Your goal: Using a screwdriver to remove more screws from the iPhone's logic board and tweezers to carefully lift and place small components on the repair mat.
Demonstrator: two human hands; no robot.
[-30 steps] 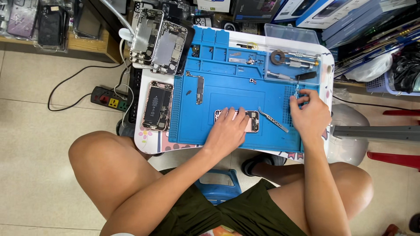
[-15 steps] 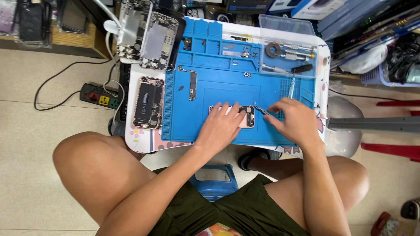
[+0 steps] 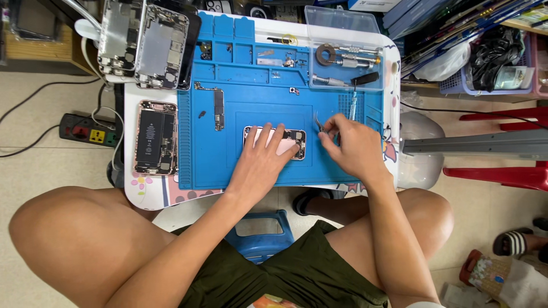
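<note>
Your left hand (image 3: 260,165) lies flat with fingers (image 3: 268,137) spread over the opened phone (image 3: 288,141) at the middle of the blue mat (image 3: 240,108) on the bench, its long axis running left-right, while your right hand (image 3: 351,145) pinches tweezers (image 3: 318,122) just beside its right end.

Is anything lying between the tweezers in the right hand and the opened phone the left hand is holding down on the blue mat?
Nothing visible. The right hand holds the tweezers just right of the opened phone, with only bare blue mat between them. The left hand covers the phone's left part, not that side.
</note>
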